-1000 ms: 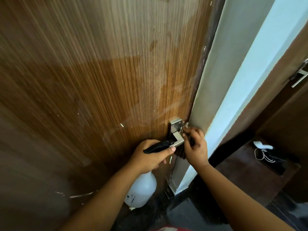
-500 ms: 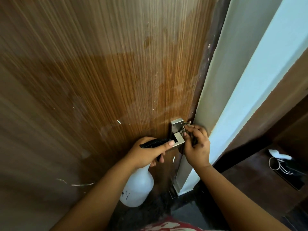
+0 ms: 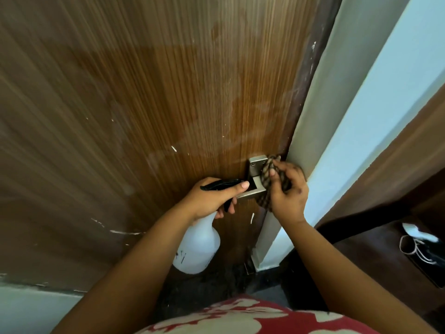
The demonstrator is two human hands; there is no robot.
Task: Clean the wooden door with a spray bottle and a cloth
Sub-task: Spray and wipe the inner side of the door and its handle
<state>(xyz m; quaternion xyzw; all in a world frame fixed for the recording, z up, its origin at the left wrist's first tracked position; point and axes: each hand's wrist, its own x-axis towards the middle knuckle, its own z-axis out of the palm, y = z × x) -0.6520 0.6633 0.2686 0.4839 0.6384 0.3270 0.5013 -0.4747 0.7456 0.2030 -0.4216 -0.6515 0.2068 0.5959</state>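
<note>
**Cloth on the handle, bottle in the other hand**

We see the door [image 3: 149, 97] fill most of the view, brown with fine vertical grain and some white scratches and specks in its lower part. Paler, dull patches lie across the upper and middle wood. Near the right edge of the door sits a metal handle [image 3: 252, 186] with a square plate above it.

Our left hand [image 3: 212, 201] grips the neck of the bottle [image 3: 196, 247], with the fingers curled round it and the thumb laid along the black trigger head. The white body of the bottle hangs below the hand, close to the door and tilted. The black head points toward the handle, and the thumb tip is just beside the lever.

Our right hand [image 3: 287, 194] holds the cloth [image 3: 269, 174], a dark striped piece, bunched in curled fingers. It presses the cloth against the plate and the lever, at the edge of the door beside the pale frame [image 3: 320, 121].

At the bottom of the view we see a red garment [image 3: 240, 317] with pale flowers. To the right, on a dark floor, lies a shoe [image 3: 423, 247] with white laces.
</note>
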